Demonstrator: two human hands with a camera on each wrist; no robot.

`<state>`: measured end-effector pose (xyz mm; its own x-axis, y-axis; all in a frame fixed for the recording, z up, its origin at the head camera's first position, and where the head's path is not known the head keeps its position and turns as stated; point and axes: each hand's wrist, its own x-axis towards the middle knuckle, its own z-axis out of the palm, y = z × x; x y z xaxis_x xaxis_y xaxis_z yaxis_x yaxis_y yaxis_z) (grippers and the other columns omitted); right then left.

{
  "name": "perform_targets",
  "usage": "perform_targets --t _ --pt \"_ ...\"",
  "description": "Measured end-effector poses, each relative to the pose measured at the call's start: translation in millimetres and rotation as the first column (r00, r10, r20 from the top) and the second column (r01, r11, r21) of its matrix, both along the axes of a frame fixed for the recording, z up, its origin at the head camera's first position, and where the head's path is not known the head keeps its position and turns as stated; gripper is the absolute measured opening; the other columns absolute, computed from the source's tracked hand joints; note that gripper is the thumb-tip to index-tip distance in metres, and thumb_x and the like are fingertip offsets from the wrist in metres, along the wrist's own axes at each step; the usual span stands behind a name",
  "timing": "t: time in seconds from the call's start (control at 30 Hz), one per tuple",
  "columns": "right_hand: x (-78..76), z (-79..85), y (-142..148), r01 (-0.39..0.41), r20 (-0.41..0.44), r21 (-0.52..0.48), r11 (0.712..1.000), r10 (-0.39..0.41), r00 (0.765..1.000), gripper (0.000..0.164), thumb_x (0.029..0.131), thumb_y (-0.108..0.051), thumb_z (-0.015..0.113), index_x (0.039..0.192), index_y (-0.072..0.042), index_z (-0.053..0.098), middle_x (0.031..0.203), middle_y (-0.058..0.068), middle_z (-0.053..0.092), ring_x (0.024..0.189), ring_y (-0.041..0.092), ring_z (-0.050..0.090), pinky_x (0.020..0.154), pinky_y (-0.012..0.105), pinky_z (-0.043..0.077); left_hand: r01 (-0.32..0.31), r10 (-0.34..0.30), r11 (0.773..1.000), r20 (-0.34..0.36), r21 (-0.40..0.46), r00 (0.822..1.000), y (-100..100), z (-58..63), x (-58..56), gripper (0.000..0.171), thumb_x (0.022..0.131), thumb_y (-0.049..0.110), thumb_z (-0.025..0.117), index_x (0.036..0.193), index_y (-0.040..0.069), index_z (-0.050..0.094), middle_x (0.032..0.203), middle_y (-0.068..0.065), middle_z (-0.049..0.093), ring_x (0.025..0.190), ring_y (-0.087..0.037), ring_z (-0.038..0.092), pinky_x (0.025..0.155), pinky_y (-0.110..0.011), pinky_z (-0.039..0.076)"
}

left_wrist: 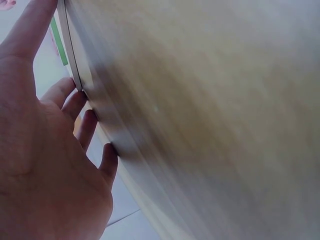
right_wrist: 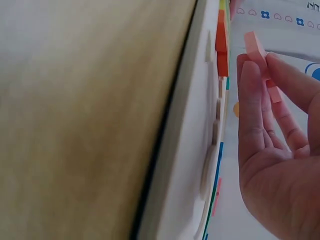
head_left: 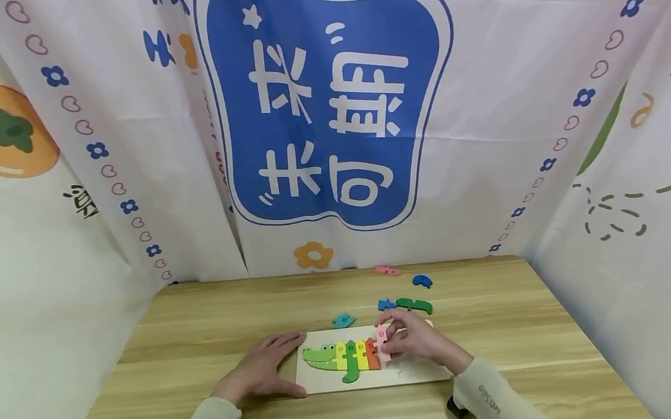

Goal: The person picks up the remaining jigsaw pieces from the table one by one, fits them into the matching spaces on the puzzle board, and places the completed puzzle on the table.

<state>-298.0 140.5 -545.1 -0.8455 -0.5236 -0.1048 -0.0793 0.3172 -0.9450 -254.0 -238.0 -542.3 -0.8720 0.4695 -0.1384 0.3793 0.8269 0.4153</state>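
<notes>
A wooden puzzle board (head_left: 321,384) lies on the table, holding a green crocodile head (head_left: 321,357) joined to yellow, green and orange body pieces (head_left: 352,358). My left hand (head_left: 264,370) touches the board's left end, thumb at the near corner and fingers at the far one; those fingers (left_wrist: 89,125) look extended in the left wrist view. Between thumb and fingers, my right hand (head_left: 415,337) pinches a pink puzzle piece (head_left: 383,345) beside the orange piece. In the right wrist view the pink piece (right_wrist: 256,52) appears raised off the board.
Beyond the board lie a teal piece (head_left: 343,320), a small blue piece (head_left: 386,304), a green tail-like piece (head_left: 414,306), a curved blue piece (head_left: 422,281) and another pink piece (head_left: 387,270). A printed cloth (head_left: 484,123) hangs behind the wooden table (head_left: 201,314).
</notes>
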Motion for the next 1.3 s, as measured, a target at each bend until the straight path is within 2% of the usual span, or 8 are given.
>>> perform_targets --t 0.2,0.4,0.63,1.03,1.17,1.3 --pt "1.0 -7.6 -2.9 0.032 -0.026 0.081 0.996 -0.03 0.999 0.04 0.088 -0.011 0.083 0.123 -0.009 0.064 0.095 0.005 0.069 0.077 0.017 0.069 0.07 0.03 0.057 0.008 -0.008 1.0 -0.005 -0.007 1.0 -0.2 -1.0 0.1 0.111 0.075 0.074 0.077 0.163 0.021 0.035 0.167 -0.005 0.037 0.152 -0.041 0.033 0.117 -0.069 0.03" --pt "0.8 -9.2 -3.2 0.02 -0.04 0.081 0.997 -0.016 0.999 0.039 0.088 -0.009 0.082 0.123 -0.008 0.065 0.095 0.005 0.07 0.081 0.018 0.068 0.072 0.032 0.057 -0.001 0.001 1.0 0.001 -0.001 1.0 -0.7 -0.6 -1.1 0.11 0.075 0.073 0.078 0.163 0.022 0.035 0.167 -0.005 0.037 0.152 -0.042 0.032 0.118 -0.069 0.028" --pt "0.7 -9.4 -5.5 0.027 -0.083 0.126 0.992 -0.017 0.996 0.037 0.086 -0.011 0.085 0.119 -0.009 0.069 0.098 0.004 0.069 0.084 0.018 0.065 0.072 0.029 0.056 -0.004 0.004 1.0 0.002 -0.001 1.0 -2.3 -1.5 -0.5 0.111 0.075 0.074 0.078 0.163 0.023 0.035 0.167 -0.005 0.037 0.152 -0.042 0.032 0.118 -0.069 0.028" --pt "2.6 -9.0 -8.5 0.044 -0.162 0.205 0.978 -0.01 0.987 0.038 0.083 -0.015 0.088 0.117 -0.008 0.073 0.093 0.003 0.065 0.081 0.017 0.057 0.069 0.024 0.051 -0.008 0.008 1.0 0.007 0.002 1.0 -2.5 -1.1 1.9 0.11 0.075 0.073 0.078 0.163 0.023 0.035 0.167 -0.005 0.036 0.152 -0.042 0.032 0.119 -0.068 0.028" --pt "3.2 -7.5 -9.4 0.037 -0.158 0.223 0.974 -0.001 0.987 0.043 0.083 -0.013 0.088 0.122 -0.006 0.072 0.09 0.002 0.066 0.079 0.017 0.058 0.069 0.024 0.052 -0.009 0.009 1.0 0.009 0.0 1.0 -2.0 -0.8 1.3 0.11 0.075 0.073 0.079 0.163 0.023 0.035 0.167 -0.005 0.036 0.152 -0.042 0.031 0.119 -0.068 0.027" --pt "4.0 -6.3 -10.0 0.041 -0.15 0.23 0.972 -0.006 0.989 0.04 0.083 -0.012 0.088 0.12 -0.007 0.073 0.09 0.002 0.066 0.08 0.017 0.058 0.069 0.023 0.052 -0.005 0.005 1.0 0.001 -0.001 1.0 -2.1 -1.0 1.2 0.11 0.075 0.073 0.079 0.163 0.022 0.035 0.167 -0.006 0.037 0.152 -0.043 0.032 0.119 -0.069 0.027"
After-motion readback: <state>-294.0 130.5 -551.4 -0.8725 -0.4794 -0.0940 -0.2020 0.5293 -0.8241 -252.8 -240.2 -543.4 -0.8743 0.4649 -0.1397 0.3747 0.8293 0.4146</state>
